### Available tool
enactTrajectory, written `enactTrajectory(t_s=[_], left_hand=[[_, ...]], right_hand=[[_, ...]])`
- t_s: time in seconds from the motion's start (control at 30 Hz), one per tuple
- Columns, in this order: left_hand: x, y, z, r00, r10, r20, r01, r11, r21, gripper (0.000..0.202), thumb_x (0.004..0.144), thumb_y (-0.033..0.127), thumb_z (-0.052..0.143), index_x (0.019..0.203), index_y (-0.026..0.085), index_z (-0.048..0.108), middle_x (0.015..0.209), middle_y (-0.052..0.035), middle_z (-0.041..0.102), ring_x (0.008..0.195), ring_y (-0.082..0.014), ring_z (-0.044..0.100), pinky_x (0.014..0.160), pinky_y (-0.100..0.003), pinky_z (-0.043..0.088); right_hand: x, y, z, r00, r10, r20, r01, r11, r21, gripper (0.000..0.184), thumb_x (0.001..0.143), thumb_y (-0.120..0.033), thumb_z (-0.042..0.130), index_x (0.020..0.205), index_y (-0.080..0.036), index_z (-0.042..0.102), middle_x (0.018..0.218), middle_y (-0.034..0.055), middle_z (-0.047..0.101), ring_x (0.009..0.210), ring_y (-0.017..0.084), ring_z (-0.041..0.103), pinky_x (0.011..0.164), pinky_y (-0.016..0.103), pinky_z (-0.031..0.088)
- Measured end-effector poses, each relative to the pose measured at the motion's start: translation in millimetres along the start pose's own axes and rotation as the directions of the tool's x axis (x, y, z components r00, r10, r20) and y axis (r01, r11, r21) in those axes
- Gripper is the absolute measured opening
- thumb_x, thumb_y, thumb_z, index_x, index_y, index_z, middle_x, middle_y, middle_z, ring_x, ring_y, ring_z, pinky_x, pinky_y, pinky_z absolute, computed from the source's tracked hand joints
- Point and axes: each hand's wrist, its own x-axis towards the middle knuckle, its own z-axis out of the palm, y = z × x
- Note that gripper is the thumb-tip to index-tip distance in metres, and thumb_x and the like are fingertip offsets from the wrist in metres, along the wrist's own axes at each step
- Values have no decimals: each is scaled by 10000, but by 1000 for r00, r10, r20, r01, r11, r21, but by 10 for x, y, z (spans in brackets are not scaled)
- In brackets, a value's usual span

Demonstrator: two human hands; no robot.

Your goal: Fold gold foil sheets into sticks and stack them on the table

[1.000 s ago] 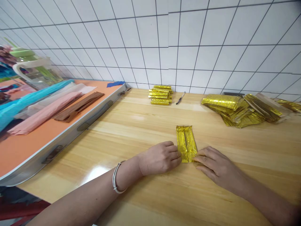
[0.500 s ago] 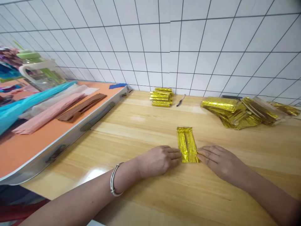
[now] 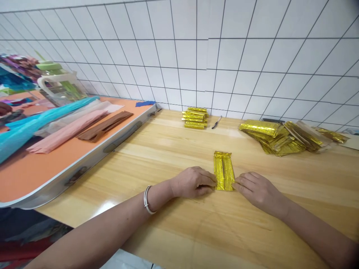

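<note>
A folded sheet of shiny gold foil paper (image 3: 223, 170) lies flat on the wooden table, its two long sides turned inward to a seam along the middle. The near left corner is between the fingers of my left hand (image 3: 195, 182), which is closed in a pinch. At the near right corner, my right hand (image 3: 256, 192) is closed too, fingertips pressed together on the edge. My left wrist wears a silver bangle (image 3: 148, 200). The fingertips hide the sheet's lower corners in part.
Narrow folded gold strips (image 3: 195, 118) and a pen (image 3: 216, 122) lie by the tiled wall. Stacked gold foil sheets (image 3: 269, 136) are at the right. An orange tray-like board (image 3: 92, 164) at left bears crepe paper (image 3: 68, 129) and a green-lidded bottle (image 3: 60, 82).
The camera view has shifted slightly. My left fingers have bent more at the near left corner; both hands stay at the sheet's lower edges, and the sheet looks little changed.
</note>
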Motion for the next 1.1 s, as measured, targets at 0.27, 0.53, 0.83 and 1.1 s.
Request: enactTrajectory(t_s=[0.27,0.53,0.83,1.1], left_hand=[[48,71,79,990,-137,-25,139,985,101,272,813,339,573,1047,202,601,977,-53,652,909,-169,601,835,-283,419],[150,158,123,990,-140,-12,137,940,313,242,883,341,457,1029,214,601,873,-50,610,825,-174,534,737,-311,366],[160,128,126,997,-70,30,55,932,359,269,932,328,387,1056,187,579,897,-69,604,862,-187,526,752,-325,383],[104,117,139,998,-57,-19,61,946,318,238,935,219,371,994,177,597,872,-80,619,878,-168,552,774,-293,411]], right_hand=[[-39,-16,138,976,208,-63,-196,966,168,197,877,-147,474,995,-184,628,893,69,641,879,188,572,773,366,485],[-4,2,108,967,249,-48,-233,948,218,191,874,-169,467,966,-216,627,876,54,631,846,186,563,745,369,489],[39,-75,146,980,199,20,-200,975,94,248,891,-149,455,1086,-192,603,905,71,622,871,210,523,742,379,442],[49,-99,137,972,234,31,-236,963,133,231,899,-153,449,1044,-181,626,846,61,604,800,188,498,698,342,415]])
